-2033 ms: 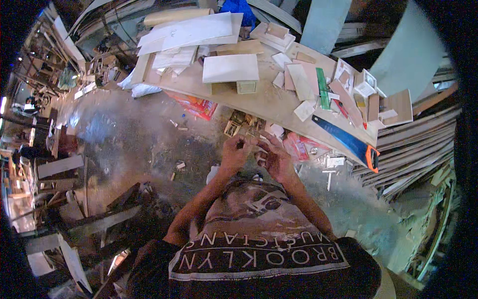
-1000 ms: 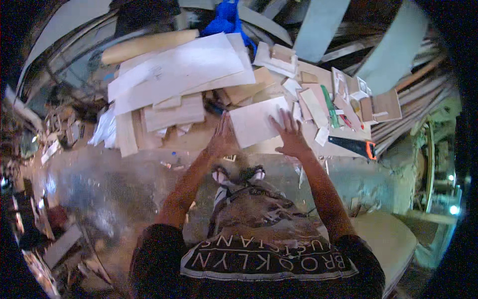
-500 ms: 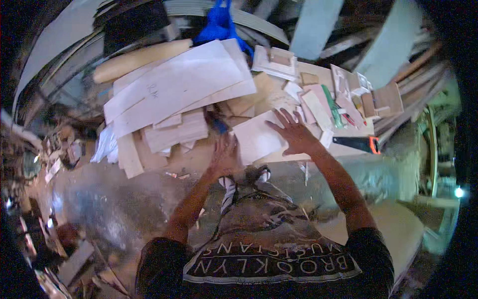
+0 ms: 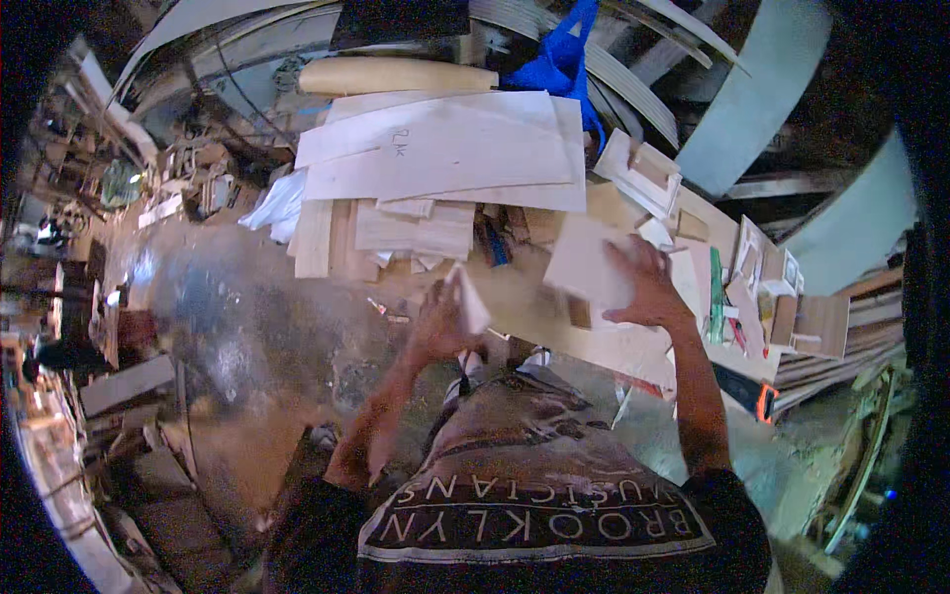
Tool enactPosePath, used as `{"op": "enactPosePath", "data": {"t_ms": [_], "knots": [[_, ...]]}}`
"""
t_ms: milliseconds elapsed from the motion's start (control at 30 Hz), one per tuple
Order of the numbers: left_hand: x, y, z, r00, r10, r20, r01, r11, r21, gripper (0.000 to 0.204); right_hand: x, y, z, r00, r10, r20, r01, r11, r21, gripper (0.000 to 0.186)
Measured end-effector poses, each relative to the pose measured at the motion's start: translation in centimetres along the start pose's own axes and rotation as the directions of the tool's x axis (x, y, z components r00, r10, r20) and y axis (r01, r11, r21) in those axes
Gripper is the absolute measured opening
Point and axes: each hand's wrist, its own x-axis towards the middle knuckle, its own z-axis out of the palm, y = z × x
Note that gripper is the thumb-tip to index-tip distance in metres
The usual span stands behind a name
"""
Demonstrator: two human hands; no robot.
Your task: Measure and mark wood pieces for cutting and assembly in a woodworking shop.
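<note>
My left hand point(image 4: 440, 319) is over the near edge of the workbench, its fingers closed on a small white piece of board point(image 4: 474, 302) held at a tilt. My right hand point(image 4: 653, 285) curves over the right end of a white rectangular board point(image 4: 584, 259), thumb apart on the near side; motion blurs the fingertips. A small brown square block point(image 4: 580, 314) shows just below that board. Beyond my left hand, a dark blue object point(image 4: 496, 243) lies among wood offcuts, its kind unclear.
Large white sheets point(image 4: 445, 148) cover stacked wood pieces point(image 4: 416, 230). Small box-like frames point(image 4: 641, 170), a green tool point(image 4: 715, 297) and a handsaw point(image 4: 737, 389) with an orange-and-black handle lie to the right. Scrap wood point(image 4: 129, 386) clutters the floor at left.
The view has turned left. My left hand, earlier beside the white board, now holds a small white piece farther left. The right hand has gone from spread flat to curved over the board's end.
</note>
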Motion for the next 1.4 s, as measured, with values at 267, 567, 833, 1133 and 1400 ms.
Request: {"op": "enactPosePath", "data": {"t_ms": [267,567,833,1133,1400], "knots": [[-4.4,8.5,-5.0,0.962,-0.274,-0.011,-0.159,-0.524,-0.837,0.116,-0.2,12.0,6.7,0.952,0.303,-0.025,-0.255,0.841,0.477,0.11],[-0.7,11.2,-6.4,0.999,-0.015,-0.043,-0.044,-0.562,-0.826,0.123,0.0,14.3,12.0,0.913,0.375,-0.16,-0.386,0.921,-0.048,0.105],[4.3,5.4,-8.0,0.992,0.117,0.048,0.114,-0.656,-0.746,0.11,2.9,-1.4,3.2,0.895,0.064,-0.441,0.114,0.924,0.365,0.079],[6.6,-1.8,-12.3,0.869,-0.113,0.482,0.434,-0.294,-0.852,0.087,16.2,-21.5,0.1,0.969,-0.091,-0.231,0.162,0.937,0.308,0.059],[11.0,-13.6,-17.1,0.909,-0.383,-0.163,0.272,0.843,-0.463,0.046,29.2,-18.9,-1.5,0.979,0.097,-0.18,0.042,0.766,0.642,0.052]]}}
